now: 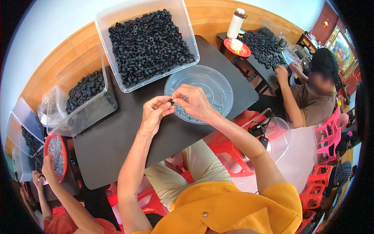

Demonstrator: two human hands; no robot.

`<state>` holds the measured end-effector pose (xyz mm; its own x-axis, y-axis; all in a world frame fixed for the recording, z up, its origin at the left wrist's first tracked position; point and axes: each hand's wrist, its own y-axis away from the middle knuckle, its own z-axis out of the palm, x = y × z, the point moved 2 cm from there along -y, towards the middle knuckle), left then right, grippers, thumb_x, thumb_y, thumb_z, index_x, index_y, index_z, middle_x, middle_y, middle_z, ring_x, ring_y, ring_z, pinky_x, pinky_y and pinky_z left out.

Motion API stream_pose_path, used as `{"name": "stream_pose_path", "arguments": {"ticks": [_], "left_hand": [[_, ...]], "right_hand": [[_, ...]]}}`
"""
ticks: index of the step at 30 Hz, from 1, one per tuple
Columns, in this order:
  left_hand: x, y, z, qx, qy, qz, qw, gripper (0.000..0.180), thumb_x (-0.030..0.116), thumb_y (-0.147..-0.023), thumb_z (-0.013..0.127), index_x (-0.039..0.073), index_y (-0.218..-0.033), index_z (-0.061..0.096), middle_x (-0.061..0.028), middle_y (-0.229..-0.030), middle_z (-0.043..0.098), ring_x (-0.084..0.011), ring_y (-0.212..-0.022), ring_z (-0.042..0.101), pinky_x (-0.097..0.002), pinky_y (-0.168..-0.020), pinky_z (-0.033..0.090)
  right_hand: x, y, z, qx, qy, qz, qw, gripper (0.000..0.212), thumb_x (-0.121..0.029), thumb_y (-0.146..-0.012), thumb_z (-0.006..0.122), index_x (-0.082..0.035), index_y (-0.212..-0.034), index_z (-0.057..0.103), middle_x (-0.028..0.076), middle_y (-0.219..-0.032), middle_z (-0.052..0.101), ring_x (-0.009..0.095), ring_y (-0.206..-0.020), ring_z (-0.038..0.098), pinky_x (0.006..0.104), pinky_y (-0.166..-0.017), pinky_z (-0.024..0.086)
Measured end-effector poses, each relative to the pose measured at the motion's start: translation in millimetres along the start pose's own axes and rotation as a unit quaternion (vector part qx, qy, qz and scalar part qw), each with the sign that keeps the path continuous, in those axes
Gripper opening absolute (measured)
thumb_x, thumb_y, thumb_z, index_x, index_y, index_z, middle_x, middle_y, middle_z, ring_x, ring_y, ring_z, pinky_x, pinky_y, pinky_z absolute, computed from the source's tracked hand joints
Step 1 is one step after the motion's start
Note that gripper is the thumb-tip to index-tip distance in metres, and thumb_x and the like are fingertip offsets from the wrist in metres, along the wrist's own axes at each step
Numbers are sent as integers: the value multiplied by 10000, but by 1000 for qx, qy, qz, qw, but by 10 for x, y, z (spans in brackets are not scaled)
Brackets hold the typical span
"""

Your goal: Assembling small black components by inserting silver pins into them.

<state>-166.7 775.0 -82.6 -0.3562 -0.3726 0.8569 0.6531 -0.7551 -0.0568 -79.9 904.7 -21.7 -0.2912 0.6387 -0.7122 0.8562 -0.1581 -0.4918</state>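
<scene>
My left hand (153, 112) pinches a small black plastic part (170, 101) between thumb and fingertips, over the table's middle. Against that part press the fingertips of my right hand (193, 102), closed in a pinch; what they hold, if anything, is too small to make out. Under my right hand stands a round clear plastic bowl (224, 84) with small bluish-clear pieces (187, 114) spread over its bottom. Beyond both hands, a large clear bin (128, 86) is filled with a heap of small black ring-like plastic parts (152, 46).
At the left of the dark table (113, 144) stands another clear bin (97, 102) of black parts. A co-worker's hand (48, 169) is beside a red basin (64, 175) at far left. Another person (302, 93) works at a right-hand table near a white bottle (236, 25).
</scene>
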Motion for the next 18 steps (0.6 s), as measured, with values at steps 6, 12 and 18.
{"name": "stream_pose_path", "arguments": {"ticks": [6, 12, 18], "left_hand": [[37, 16, 59, -1, 12, 15, 1000, 168, 4, -811, 591, -14, -978, 587, -97, -868, 634, -157, -751, 638, -255, -695, 550], [62, 14, 23, 5, 37, 23, 999, 157, 0, -817, 584, -15, -973, 586, -100, -890, 628, -154, -760, 636, -257, -705, 551], [34, -27, -108, 3, 105, 16, 994, 165, -16, -812, 579, -1, -976, 589, -90, -896, 627, -153, -771, 629, -257, -708, 550]], "right_hand": [[38, -27, -25, -1, -133, 122, 984, 82, -29, -743, 644, 18, -786, 592, 85, -705, 624, 120, -639, 607, 261, -568, 503], [-46, 21, 88, 82, -60, 9, 995, 78, -32, -733, 650, 20, -783, 619, 98, -721, 614, 163, -646, 617, 267, -555, 495], [-324, 106, 104, 122, 115, -105, 980, 149, -42, -734, 640, -20, -879, 617, 99, -789, 561, 269, -698, 577, 338, -571, 473]]}}
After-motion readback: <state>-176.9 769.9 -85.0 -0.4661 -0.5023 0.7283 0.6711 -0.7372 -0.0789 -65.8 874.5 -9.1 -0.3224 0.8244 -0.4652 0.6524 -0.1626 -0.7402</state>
